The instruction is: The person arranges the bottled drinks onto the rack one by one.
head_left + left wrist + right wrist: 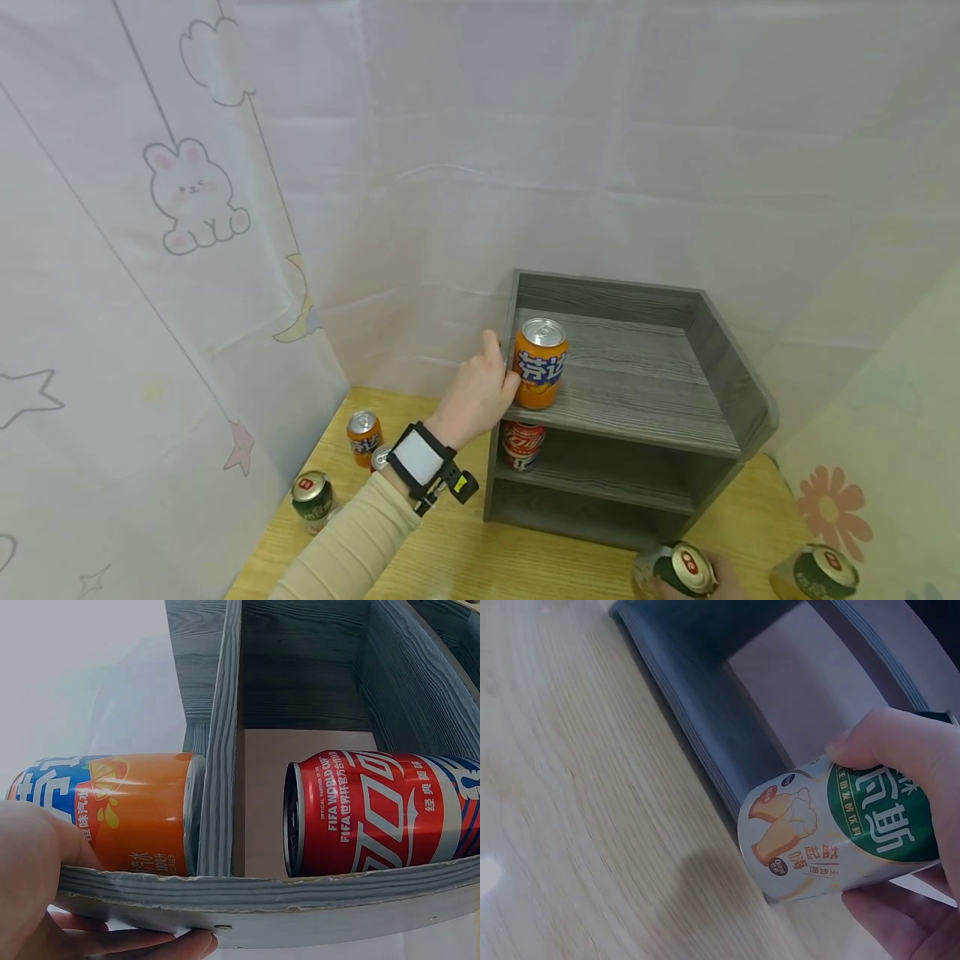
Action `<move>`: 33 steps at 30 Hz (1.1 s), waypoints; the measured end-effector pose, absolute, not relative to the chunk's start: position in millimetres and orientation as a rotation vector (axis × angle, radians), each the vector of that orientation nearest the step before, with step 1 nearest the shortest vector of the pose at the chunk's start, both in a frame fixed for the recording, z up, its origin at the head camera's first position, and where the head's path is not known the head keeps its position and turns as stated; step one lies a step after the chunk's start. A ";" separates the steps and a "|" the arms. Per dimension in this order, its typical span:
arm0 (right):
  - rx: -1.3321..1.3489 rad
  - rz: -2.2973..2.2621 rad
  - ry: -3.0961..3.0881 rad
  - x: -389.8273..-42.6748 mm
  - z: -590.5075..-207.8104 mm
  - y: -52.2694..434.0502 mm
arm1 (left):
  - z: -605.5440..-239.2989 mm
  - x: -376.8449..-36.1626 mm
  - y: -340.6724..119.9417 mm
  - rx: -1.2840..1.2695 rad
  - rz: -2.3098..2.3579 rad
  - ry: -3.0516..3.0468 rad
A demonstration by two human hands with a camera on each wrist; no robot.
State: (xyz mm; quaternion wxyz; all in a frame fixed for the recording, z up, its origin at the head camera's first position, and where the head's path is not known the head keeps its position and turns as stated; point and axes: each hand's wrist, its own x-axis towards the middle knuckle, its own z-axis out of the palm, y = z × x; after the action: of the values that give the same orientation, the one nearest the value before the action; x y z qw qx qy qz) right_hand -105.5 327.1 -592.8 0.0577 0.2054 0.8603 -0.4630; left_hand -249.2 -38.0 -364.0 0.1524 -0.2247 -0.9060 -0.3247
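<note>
Pinching the shelf [637, 362] at its side, your left hand [476, 392] can steady it; best move the green can [687, 568], lower right, gripped upright by your right hand [926, 750].

Left forearm [352, 533] slants forward and inward, cream sleeve [345, 546] ending short of the strapped wrist [397, 481]. Left hand [476, 387] pinching; ahead of and higher than the right. One finger juts upward in the head view; wrist view shows thumb [45, 840] above, other fingers [172, 946] stretched beneath. Right hand [930, 761] low, right of the left, gripping: thumb one side, bent fingers opposite. Right forearm out of head view.
</note>
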 end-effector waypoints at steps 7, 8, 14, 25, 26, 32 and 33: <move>0.540 -1.265 2.683 -119.1 -606.6 314.0 | -364.1 -249.4 -37.7 -0.641 -0.942 -2.598; 0.541 -1.262 2.707 -118.1 -600.6 306.0 | -364.2 -249.4 -37.8 -0.642 -0.941 -2.597; 0.512 -1.275 2.895 -117.9 -591.7 269.7 | -364.5 -249.5 -37.2 -0.642 -0.956 -2.597; 0.293 -1.399 2.927 -133.8 -593.3 237.6 | -364.7 -249.0 -35.4 -0.645 -0.949 -2.600; 0.287 -1.405 2.925 -135.4 -593.5 234.9 | -364.7 -249.0 -35.3 -0.645 -0.948 -2.598; 0.289 -1.435 2.878 -145.6 -592.5 219.9 | -365.5 -249.4 -35.0 -0.641 -0.936 -2.592; 0.290 -1.438 2.871 -147.3 -592.3 217.4 | -365.6 -249.5 -35.0 -0.639 -0.934 -2.593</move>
State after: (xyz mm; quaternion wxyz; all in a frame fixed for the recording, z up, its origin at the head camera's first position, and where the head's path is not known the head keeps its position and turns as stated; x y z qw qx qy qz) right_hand -147.3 217.4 -592.3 -0.0412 0.0897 0.8897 -0.4457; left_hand -249.5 -35.0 -365.6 0.1555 -0.2233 -0.9053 -0.3261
